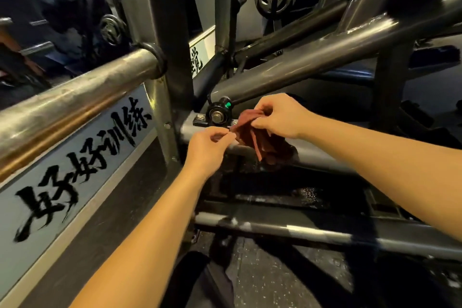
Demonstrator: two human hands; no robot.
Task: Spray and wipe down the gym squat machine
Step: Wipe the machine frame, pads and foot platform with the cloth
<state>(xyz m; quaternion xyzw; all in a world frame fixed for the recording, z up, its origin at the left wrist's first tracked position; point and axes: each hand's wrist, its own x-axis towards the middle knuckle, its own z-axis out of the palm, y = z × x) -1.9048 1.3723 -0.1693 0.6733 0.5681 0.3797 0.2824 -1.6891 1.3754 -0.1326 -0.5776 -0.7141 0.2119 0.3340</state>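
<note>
Squat machine (315,155), cloth (251,136) edge pinched by fingers (263,123)

I saw the rust-red cloth (252,132) bunched and hanging in loose folds over a low horizontal tube (322,156) of the squat machine (300,70), with its lower folds draped against the tube's front. My right hand (277,115) gripped the upper bunch and my left hand (207,145) pinched one stretched corner. The machine's frame was grey tubular steel with a dull shine, and a bolted pivot (218,114) sat just left of the cloth. A lower tube (250,224) nearer me carried whitish patches.
</note>
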